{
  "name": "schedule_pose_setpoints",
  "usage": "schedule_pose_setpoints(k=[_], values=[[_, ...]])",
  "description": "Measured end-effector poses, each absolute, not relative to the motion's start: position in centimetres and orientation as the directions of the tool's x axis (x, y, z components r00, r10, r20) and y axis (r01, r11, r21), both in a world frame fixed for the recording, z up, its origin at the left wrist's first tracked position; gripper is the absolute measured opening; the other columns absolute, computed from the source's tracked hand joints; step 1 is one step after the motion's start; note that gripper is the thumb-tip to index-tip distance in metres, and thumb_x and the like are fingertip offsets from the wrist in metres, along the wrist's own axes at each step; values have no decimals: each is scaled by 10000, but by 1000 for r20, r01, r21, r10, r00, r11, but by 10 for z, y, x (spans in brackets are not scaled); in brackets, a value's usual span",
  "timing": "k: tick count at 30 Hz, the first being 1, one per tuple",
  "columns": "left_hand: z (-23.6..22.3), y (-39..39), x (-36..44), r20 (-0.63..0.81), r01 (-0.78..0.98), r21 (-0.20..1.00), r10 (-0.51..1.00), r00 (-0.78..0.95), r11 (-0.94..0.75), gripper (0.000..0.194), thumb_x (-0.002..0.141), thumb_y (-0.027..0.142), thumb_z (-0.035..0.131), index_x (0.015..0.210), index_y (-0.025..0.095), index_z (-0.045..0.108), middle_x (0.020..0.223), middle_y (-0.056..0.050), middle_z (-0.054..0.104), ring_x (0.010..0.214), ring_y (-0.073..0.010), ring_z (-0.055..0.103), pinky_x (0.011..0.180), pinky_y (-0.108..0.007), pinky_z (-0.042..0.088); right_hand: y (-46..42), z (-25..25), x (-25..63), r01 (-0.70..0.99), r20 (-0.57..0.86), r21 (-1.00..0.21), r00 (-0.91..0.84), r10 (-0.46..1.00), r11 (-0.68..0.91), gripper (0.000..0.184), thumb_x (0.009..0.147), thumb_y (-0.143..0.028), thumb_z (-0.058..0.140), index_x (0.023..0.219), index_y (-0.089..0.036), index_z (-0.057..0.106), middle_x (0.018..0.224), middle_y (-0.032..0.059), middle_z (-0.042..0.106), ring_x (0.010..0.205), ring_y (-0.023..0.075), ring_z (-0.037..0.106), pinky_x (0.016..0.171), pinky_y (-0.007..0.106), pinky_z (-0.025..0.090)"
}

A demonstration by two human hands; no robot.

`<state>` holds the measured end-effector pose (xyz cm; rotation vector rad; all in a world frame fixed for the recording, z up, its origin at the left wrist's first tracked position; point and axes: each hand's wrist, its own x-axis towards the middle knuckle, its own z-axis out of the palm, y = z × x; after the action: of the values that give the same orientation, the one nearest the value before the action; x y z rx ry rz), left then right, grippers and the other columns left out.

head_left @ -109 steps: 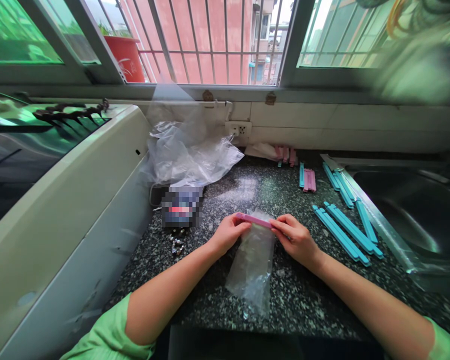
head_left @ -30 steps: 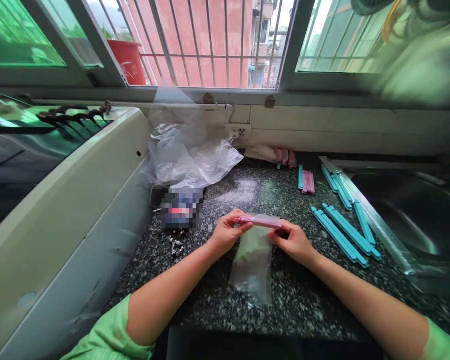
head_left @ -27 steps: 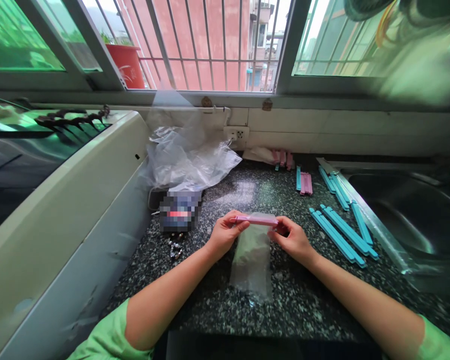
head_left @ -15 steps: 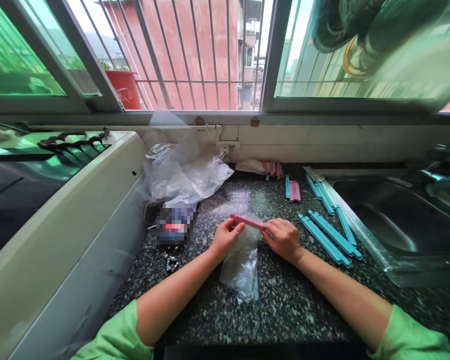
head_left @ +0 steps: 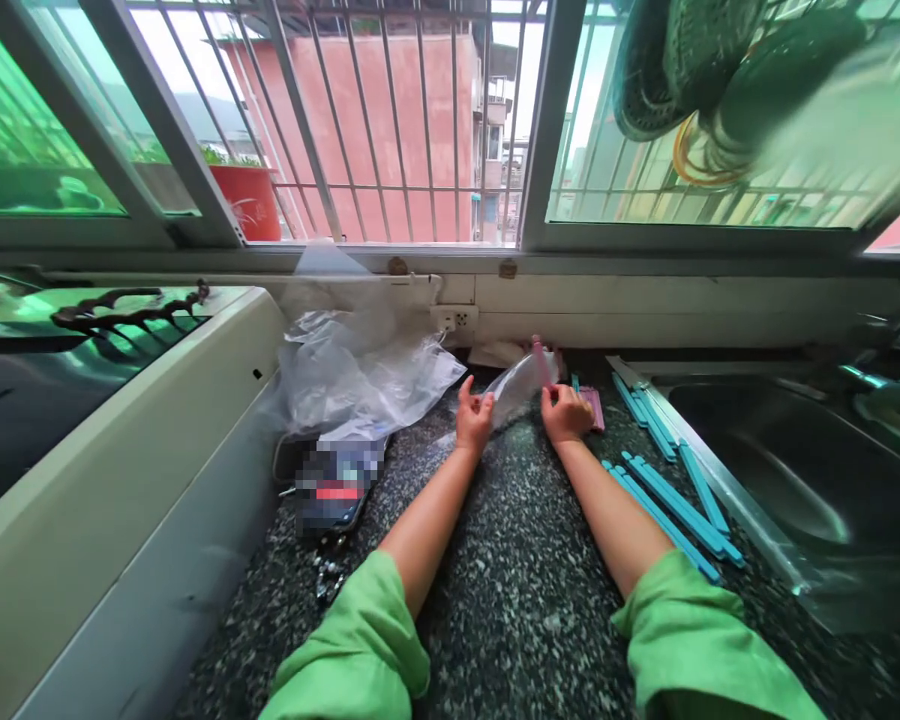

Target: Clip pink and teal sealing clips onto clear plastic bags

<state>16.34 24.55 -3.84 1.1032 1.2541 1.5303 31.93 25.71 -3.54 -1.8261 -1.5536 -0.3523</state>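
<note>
My right hand (head_left: 568, 412) grips the lower end of a pink bag sealing clip (head_left: 540, 360), which stands nearly upright. A small clear plastic bag (head_left: 517, 388) is fastened in the clip and trails off to the left. Beside it, my left hand (head_left: 474, 420) is raised with its fingers apart and nothing visible in them. The bag passes close to its fingertips; whether they touch I cannot tell. Partly hidden behind my right hand lie more pink clips (head_left: 594, 408). Several blue clips (head_left: 679, 505) lie to the right of my right forearm.
Crumpled clear plastic bags (head_left: 367, 370) lie at the back left, above a partly blurred phone (head_left: 341, 495) and a small shiny chain (head_left: 330, 575). A sink (head_left: 765, 450) bounds the dark speckled counter (head_left: 510, 590) on the right, a white appliance (head_left: 120, 440) on the left.
Both hands have moved away from me toward the back of the counter. My left hand has let go of the pink clip; my right hand carries it, turned upright, with the bag. The view has tilted up.
</note>
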Motion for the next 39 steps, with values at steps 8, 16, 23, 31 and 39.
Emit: schedule_pose_setpoints(k=[8,16,23,31,39], values=[[-46,293,175,437,453,836,875,-210,-309,604,747,207,572,1320,240,384,1071,-64,551,730,-126,568,729,-256,470,317,-37,318,892,533,-403,410,740,-204,294,828,-337,434,836,-122,635,789,128,647,733,218,550,625,298,266],[-45,304,177,448,566,775,876,-177,-281,525,746,183,530,1260,174,424,1198,-116,478,857,-176,588,791,-301,478,337,-37,320,876,480,-399,450,753,-270,310,808,-351,458,861,-113,649,805,152,651,751,245,575,648,322,286],[-44,263,175,478,605,693,878,20,-391,285,743,159,515,1026,164,548,1084,-98,527,789,-152,590,733,-278,492,331,-32,318,883,490,-404,429,759,-238,316,808,-356,465,889,-104,638,846,166,640,775,259,559,650,333,267],[-7,199,80,660,615,645,737,-147,-455,148,760,174,496,886,176,575,812,-34,553,649,-117,530,644,-236,469,309,-24,276,942,721,-298,114,683,157,257,807,-315,434,740,-143,613,724,103,609,708,217,495,624,307,227],[36,214,-82,275,656,664,698,-661,359,385,752,170,538,1133,114,513,894,-125,654,875,-233,614,750,-311,446,250,20,126,724,722,-62,-443,532,687,273,863,-296,408,725,-184,615,731,46,615,752,169,482,726,291,255]])
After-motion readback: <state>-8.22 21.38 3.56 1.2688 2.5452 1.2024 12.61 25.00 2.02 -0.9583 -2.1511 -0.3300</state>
